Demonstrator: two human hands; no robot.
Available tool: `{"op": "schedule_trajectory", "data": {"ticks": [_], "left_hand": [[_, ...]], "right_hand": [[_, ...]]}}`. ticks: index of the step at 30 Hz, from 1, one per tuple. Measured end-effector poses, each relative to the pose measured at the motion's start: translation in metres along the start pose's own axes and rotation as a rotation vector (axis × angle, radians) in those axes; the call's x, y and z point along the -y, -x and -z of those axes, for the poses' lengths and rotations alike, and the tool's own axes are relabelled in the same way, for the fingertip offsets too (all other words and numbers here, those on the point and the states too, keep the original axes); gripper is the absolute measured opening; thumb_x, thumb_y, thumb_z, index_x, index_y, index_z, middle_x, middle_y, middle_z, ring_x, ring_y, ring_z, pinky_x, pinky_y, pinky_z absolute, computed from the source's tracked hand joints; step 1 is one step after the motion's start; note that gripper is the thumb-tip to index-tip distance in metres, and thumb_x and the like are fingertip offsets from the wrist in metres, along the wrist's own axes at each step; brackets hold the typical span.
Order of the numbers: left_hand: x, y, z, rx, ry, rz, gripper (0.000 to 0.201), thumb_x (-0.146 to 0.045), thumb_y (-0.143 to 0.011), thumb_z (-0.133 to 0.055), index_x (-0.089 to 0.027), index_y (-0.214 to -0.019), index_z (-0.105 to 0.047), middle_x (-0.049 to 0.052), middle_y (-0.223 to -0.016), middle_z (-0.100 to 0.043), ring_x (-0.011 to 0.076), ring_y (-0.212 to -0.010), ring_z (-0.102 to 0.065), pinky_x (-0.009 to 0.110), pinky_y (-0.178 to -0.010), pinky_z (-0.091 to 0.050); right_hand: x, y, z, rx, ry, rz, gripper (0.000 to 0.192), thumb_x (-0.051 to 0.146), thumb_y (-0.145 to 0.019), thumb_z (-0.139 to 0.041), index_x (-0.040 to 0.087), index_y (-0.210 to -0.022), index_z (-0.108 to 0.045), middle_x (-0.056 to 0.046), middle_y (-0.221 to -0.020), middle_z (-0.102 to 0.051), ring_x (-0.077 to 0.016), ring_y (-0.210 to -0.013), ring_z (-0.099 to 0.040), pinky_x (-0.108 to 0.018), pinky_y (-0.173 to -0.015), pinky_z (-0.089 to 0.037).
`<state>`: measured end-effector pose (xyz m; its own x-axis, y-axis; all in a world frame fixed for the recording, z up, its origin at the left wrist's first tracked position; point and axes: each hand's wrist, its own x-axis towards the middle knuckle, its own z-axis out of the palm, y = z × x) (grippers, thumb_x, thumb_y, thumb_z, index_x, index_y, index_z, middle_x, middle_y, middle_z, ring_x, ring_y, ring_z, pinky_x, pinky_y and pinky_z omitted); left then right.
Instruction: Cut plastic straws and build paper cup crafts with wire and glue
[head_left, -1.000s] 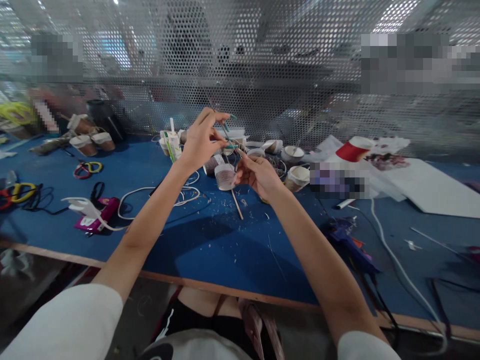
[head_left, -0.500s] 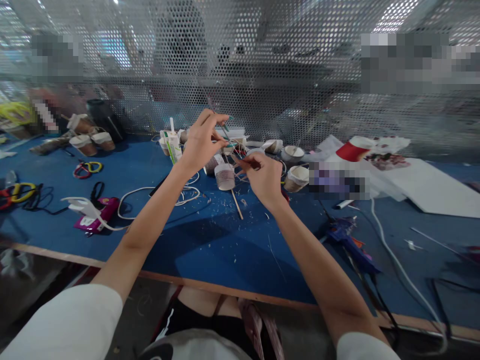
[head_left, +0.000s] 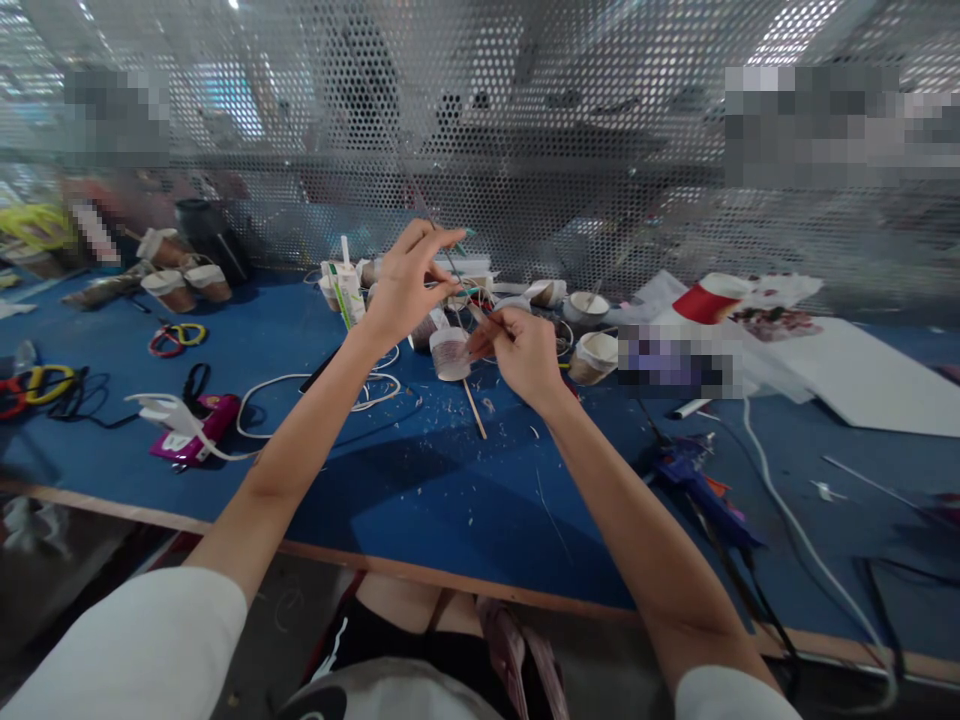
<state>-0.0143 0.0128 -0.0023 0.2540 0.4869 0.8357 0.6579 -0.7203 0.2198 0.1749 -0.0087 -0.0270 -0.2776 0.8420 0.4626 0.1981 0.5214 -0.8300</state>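
Observation:
My left hand (head_left: 405,285) is raised over the blue table (head_left: 420,480), its thumb and fingers pinched on a thin stick (head_left: 450,262) that slants up and away. My right hand (head_left: 525,352) is just right of it and lower, closed around a short brown stick (head_left: 484,322) pointing toward the left hand. A small pale cup (head_left: 451,353) stands on the table right below and between the two hands. A long wooden skewer (head_left: 474,408) lies on the table under the cup.
Several paper cups (head_left: 596,352) and tangled wire sit behind my hands. A pink glue gun (head_left: 191,430) with a white cable lies left, scissors (head_left: 176,338) farther left. A blue glue gun (head_left: 694,480) lies right, a red cup (head_left: 709,298) and white sheets (head_left: 847,375) beyond. A perforated metal screen (head_left: 525,150) backs the table.
My right hand turned over from palm-up to knuckles-up, closed on the short brown stick and shifted slightly toward the left hand. My left hand stayed nearly still, pinching its thin stick.

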Motion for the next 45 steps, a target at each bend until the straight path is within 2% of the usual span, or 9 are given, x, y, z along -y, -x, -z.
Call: {"op": "schedule_trajectory", "data": {"ticks": [8,11,15,19,25,36,45], "left_hand": [[0.005,0.001,-0.002,-0.002,-0.022,0.004,0.039,-0.034,-0.087,-0.057,-0.026,-0.124,-0.045,0.007,-0.109,-0.052,0.0169,-0.091,-0.065,0.024,-0.071,-0.054],[0.005,0.001,-0.003,-0.01,-0.017,0.006,0.041,-0.036,-0.086,-0.058,-0.026,-0.124,-0.044,0.006,-0.11,-0.052,0.0169,-0.091,-0.066,0.024,-0.071,-0.054],[0.005,0.001,-0.004,-0.009,-0.019,0.016,0.045,-0.039,-0.084,-0.06,-0.026,-0.124,-0.045,0.007,-0.109,-0.053,0.017,-0.089,-0.066,0.024,-0.07,-0.054],[0.004,0.001,-0.004,-0.017,-0.013,0.018,0.045,-0.038,-0.083,-0.062,-0.026,-0.123,-0.045,0.007,-0.11,-0.053,0.0157,-0.085,-0.067,0.024,-0.069,-0.055],[0.004,0.001,-0.005,-0.011,0.027,0.032,0.044,-0.029,-0.083,-0.063,-0.026,-0.124,-0.046,0.007,-0.114,-0.052,0.0139,-0.085,-0.067,0.022,-0.068,-0.055],[-0.001,0.001,-0.005,-0.01,0.062,0.091,0.043,-0.021,-0.081,-0.066,-0.024,-0.121,-0.05,0.007,-0.116,-0.053,0.0101,-0.077,-0.067,0.021,-0.071,-0.056],[0.0,0.0,-0.006,-0.018,0.043,0.083,0.036,-0.021,-0.082,-0.063,-0.023,-0.116,-0.051,0.006,-0.111,-0.054,0.0104,-0.077,-0.066,0.022,-0.071,-0.056]], "right_hand": [[0.004,0.003,-0.002,0.028,0.006,0.04,0.022,0.028,-0.085,-0.054,0.021,-0.065,-0.061,0.001,-0.061,-0.066,-0.0113,-0.049,-0.059,-0.024,-0.052,-0.049],[0.006,0.004,-0.002,-0.041,0.031,0.049,0.016,0.031,-0.078,-0.065,0.023,-0.066,-0.059,0.002,-0.057,-0.062,-0.0125,-0.049,-0.057,-0.026,-0.052,-0.048],[0.006,0.005,-0.003,-0.123,0.048,0.048,0.022,0.033,-0.069,-0.074,0.023,-0.064,-0.055,0.002,-0.058,-0.06,-0.0135,-0.048,-0.057,-0.028,-0.052,-0.047],[0.003,0.004,-0.003,-0.148,0.056,0.059,0.024,0.032,-0.072,-0.071,0.023,-0.06,-0.053,0.002,-0.052,-0.057,-0.0146,-0.048,-0.058,-0.028,-0.051,-0.048],[0.0,0.002,-0.002,-0.084,0.069,0.014,0.016,0.02,-0.079,-0.058,0.022,-0.064,-0.055,0.0,-0.058,-0.064,-0.0157,-0.051,-0.063,-0.029,-0.053,-0.051],[0.001,0.002,0.0,-0.006,0.148,0.044,0.019,0.013,-0.082,-0.045,0.018,-0.066,-0.053,-0.003,-0.062,-0.067,-0.0153,-0.055,-0.066,-0.027,-0.056,-0.054],[-0.008,-0.001,-0.005,0.059,-0.06,-0.037,0.019,0.016,-0.084,-0.042,0.018,-0.069,-0.053,-0.002,-0.061,-0.066,-0.0147,-0.052,-0.066,-0.026,-0.052,-0.056]]}}
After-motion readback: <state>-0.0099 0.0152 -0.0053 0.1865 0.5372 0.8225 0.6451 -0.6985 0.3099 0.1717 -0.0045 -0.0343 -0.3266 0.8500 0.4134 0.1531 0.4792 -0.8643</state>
